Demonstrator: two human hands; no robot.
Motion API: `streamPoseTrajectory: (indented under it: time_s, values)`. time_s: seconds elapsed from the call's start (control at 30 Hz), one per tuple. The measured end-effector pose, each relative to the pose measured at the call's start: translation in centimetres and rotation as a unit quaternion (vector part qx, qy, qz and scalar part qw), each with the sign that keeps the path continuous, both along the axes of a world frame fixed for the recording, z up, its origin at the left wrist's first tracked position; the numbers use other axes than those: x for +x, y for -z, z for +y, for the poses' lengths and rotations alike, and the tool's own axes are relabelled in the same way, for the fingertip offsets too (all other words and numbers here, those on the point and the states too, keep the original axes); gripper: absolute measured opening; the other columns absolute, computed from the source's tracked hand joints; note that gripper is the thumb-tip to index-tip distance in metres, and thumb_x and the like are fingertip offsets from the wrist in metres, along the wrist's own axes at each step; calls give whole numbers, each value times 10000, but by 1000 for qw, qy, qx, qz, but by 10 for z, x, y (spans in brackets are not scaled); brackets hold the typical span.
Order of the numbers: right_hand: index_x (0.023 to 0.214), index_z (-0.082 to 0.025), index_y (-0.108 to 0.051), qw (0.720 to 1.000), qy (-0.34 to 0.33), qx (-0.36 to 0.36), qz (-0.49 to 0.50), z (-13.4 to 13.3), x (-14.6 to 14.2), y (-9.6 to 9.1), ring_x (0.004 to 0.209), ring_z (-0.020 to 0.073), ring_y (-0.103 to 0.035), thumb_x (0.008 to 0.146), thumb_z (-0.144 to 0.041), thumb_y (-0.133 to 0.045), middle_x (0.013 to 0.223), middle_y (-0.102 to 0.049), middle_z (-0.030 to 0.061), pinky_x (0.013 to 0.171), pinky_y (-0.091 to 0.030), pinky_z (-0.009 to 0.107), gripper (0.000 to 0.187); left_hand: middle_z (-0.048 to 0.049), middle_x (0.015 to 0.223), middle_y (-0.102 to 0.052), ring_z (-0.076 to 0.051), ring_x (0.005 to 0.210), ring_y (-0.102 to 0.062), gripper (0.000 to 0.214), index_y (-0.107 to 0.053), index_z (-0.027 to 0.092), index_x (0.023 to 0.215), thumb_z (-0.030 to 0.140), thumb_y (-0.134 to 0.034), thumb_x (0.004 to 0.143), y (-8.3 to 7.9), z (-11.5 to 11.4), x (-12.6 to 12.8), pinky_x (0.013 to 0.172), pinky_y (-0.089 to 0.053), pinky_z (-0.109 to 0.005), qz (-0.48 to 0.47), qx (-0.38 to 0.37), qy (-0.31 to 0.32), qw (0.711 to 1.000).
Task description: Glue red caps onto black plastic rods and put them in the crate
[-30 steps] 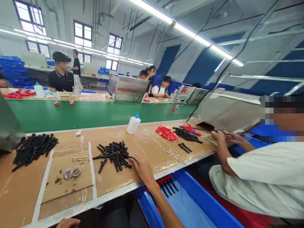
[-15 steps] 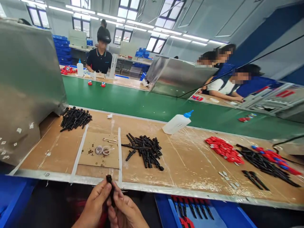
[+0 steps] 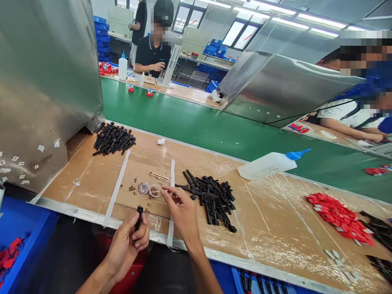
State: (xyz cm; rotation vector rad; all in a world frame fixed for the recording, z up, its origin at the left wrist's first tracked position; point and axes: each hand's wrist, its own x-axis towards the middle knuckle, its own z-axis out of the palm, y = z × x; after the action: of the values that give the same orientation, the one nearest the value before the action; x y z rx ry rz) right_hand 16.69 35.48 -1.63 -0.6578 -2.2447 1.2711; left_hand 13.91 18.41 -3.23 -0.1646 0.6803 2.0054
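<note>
Black part [image 3: 139, 216] upright in left hand [image 3: 127, 241]; stick [image 3: 157, 191] at cup in right hand [image 3: 183, 212]

Black part: long axis close to vertical as seen from the head, top leaning slightly right. Blocky head end points up, clear of the fingers; shank runs down into the grip, lower end hidden. Location: at the bench's near edge, short of the cardboard [image 3: 128, 207].

Left hand: grasping the part, thumb on one side, curled fingers on the other.

Right hand: thumb and forefinger pinched together on the thin stick, remaining fingers loosely bent. Stick runs leftward from the fingertips over the cup [image 3: 150, 193]; whether its tip touches the contents cannot be told.

Just left of the cup: a second small container [image 3: 143, 188]. Dark spots dot the cardboard around both. Matchlike sticks [image 3: 159, 177] lie behind, toward the far side. White strips [image 3: 116, 188] run along the cardboard's left and right sides.

Right of the right hand: a heap of black parts [image 3: 214, 198], axes mixed. Another heap [image 3: 113, 139] at far left, beside a metal panel [image 3: 45, 94]. Farther right: a blue-tipped bottle [image 3: 266, 165], then red pieces [image 3: 337, 218].

Beyond the bench: a green surface [image 3: 183, 118]; a co-worker in a dark shirt [image 3: 153, 51] sits across it.
</note>
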Motion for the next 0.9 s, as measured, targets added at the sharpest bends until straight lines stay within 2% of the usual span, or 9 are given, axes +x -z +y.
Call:
streamPoseTrajectory:
  time_s: [0.1, 0.2, 0.3, 0.37, 0.47, 0.6, 0.73, 0.9]
  values:
    - [949, -232, -742, 999, -27, 18, 14, -6, -6, -3, 708, 149, -582, 895, -358, -638, 890, -717, 21, 659, -461, 274, 172, 82, 556, -230, -72, 496, -185, 289, -587, 130, 870, 356, -438, 974, 1, -2, -3, 520, -203, -235, -9, 6, 9, 1000]
    - [954, -239, -741, 996, -50, 60, 38, -8, -7, -3, 822, 161, -634, 903, -301, -638, 937, -738, 18, 715, -483, 270, 130, 81, 553, -230, -74, 493, -188, 294, -587, 133, 870, 343, -414, 982, 0, -3, -4, 523, -197, -244, -10, 3, 12, 1000]
    - [954, -225, -739, 993, -6, 101, 53, -3, -3, 2, 859, 168, -662, 904, -288, -639, 939, -745, 25, 799, -496, 290, 128, 81, 555, -229, -74, 493, -189, 297, -582, 137, 865, 346, -408, 984, 1, -3, -3, 525, -191, -249, -6, 3, 12, 1000]
    - [948, -216, -740, 995, 34, 83, 50, 1, 1, 6, 821, 169, -675, 897, -305, -647, 920, -747, 30, 803, -510, 302, 139, 81, 557, -229, -73, 495, -192, 290, -578, 139, 865, 349, -416, 981, 2, -3, -2, 527, -190, -250, -5, 2, 13, 1000]
    - [934, -211, -746, 995, 72, 17, 62, 2, 6, 9, 762, 163, -682, 878, -334, -664, 888, -752, 32, 730, -535, 286, 158, 83, 557, -233, -72, 496, -196, 275, -579, 136, 873, 351, -439, 971, 1, -3, 0, 527, -188, -249, -6, -3, 13, 1000]
    - [917, -205, -748, 988, 101, -43, 109, -7, 11, 4, 659, 125, -657, 853, -315, -691, 808, -748, 14, 618, -537, 225, 139, 83, 555, -240, -73, 497, -196, 269, -577, 136, 875, 352, -445, 967, -1, -3, 0, 525, -189, -247, -6, -9, 13, 1000]
    - [891, -205, -744, 984, 101, -63, 132, -23, 18, -3, 618, 100, -644, 842, -266, -706, 763, -741, -1, 588, -533, 189, 87, 87, 543, -231, -76, 489, -186, 269, -573, 141, 870, 347, -432, 970, 0, -3, 0, 521, -180, -250, 2, -8, 15, 1000]
    - [924, -246, -736, 986, 54, -72, 139, -42, 29, 1, 640, 99, -654, 859, -205, -687, 766, -717, -23, 607, -534, 186, 92, 88, 535, -229, -77, 484, -186, 277, -571, 141, 857, 340, -419, 974, 0, -2, -1, 517, -179, -253, 9, -9, 13, 1000]
